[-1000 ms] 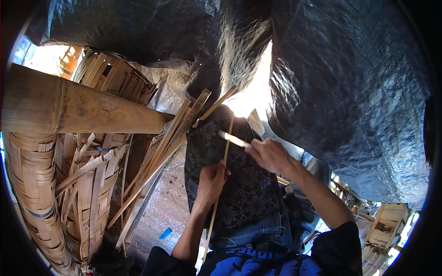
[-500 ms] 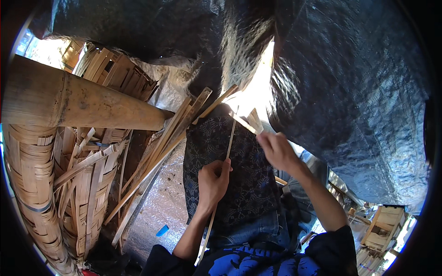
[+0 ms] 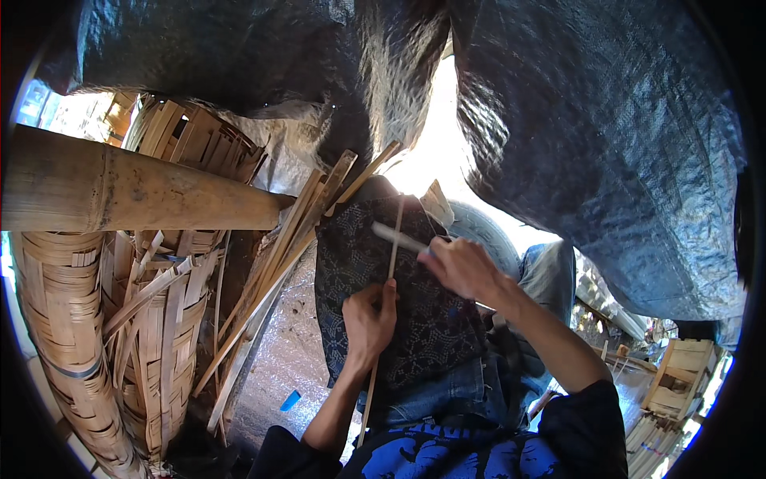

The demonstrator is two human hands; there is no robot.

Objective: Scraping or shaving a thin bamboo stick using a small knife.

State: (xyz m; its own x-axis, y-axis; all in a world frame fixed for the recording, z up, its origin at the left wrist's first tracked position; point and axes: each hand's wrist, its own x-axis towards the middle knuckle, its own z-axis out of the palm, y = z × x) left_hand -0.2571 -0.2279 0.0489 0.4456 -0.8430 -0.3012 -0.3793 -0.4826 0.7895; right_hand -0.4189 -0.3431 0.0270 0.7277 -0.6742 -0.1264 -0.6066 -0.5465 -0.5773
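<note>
My left hand (image 3: pixel 369 323) is closed around a thin bamboo strip (image 3: pixel 370 391), its thumb pointing up along it. The strip runs from beside my body, under that hand, away over the dark patterned cloth (image 3: pixel 435 331) on my lap. In my right hand (image 3: pixel 467 267) is a knife, gripped by its handle, which the fingers hide. Its light blade (image 3: pixel 384 232) is smeared by motion and lies across the strip beyond my left hand. Whether the edge touches the strip I cannot tell.
A thick bamboo pole (image 3: pixel 175 188) comes in from the left, above woven bamboo baskets (image 3: pixel 60 319). Split bamboo slats (image 3: pixel 275 271) lean left of my lap. Dark plastic sheeting (image 3: pixel 590 144) hangs ahead and right. A small blue scrap (image 3: pixel 290 400) lies on the floor; a wooden crate (image 3: pixel 681 375) stands right.
My right hand has drawn the knife from near the strip's far end back toward my left hand. The left hand keeps its hold on the strip. The whole view has shifted slightly.
</note>
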